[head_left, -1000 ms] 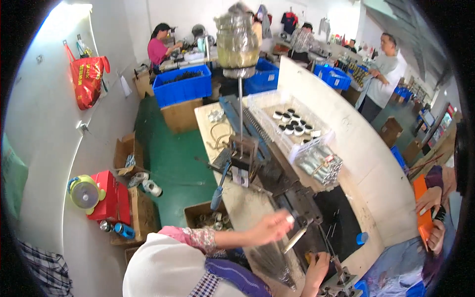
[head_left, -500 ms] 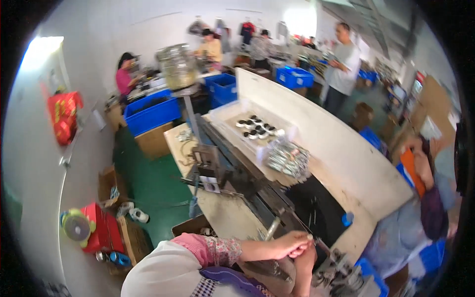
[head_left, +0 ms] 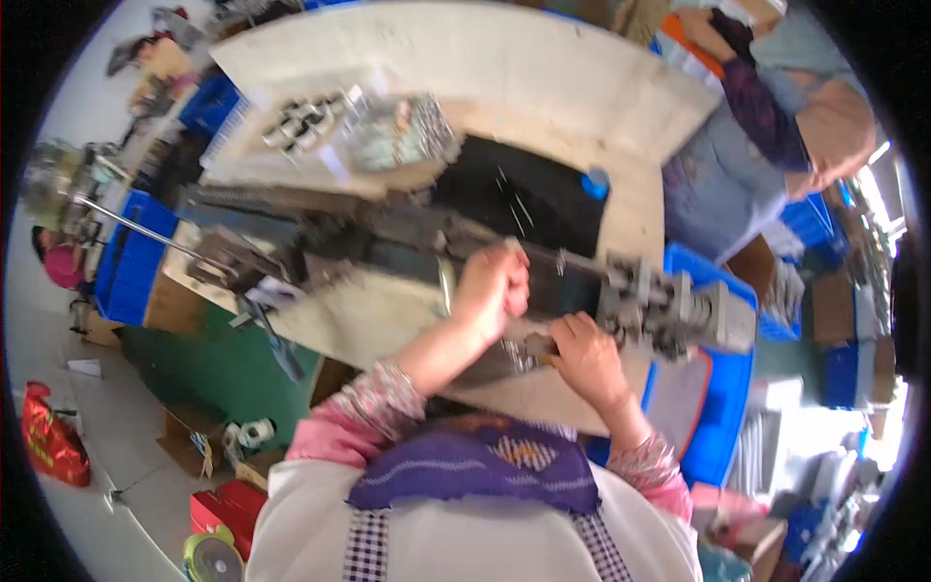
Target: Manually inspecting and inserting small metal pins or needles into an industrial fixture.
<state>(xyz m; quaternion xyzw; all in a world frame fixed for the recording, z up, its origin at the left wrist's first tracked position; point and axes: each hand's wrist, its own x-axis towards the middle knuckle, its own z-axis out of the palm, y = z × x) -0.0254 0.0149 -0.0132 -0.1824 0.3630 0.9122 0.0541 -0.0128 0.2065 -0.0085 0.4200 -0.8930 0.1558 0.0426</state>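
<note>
Grasp mid-length the apparent bundle of thin metal rods (head_left: 502,363), blurred on the bench (head_left: 369,312) just beside the bent-fingered right hand (head_left: 588,363), expecting stiff, slippery, fairly light handling, with left hand (head_left: 493,288) curled, impossible to tell whether either clamped on anything.

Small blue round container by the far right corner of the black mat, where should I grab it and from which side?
Probably pinch the small blue round container by its sides, coming down from above. Its rounded shape offers opposite sides to the fingers, nothing stands tight against it, and the machine lies between it and your right hand.
</note>
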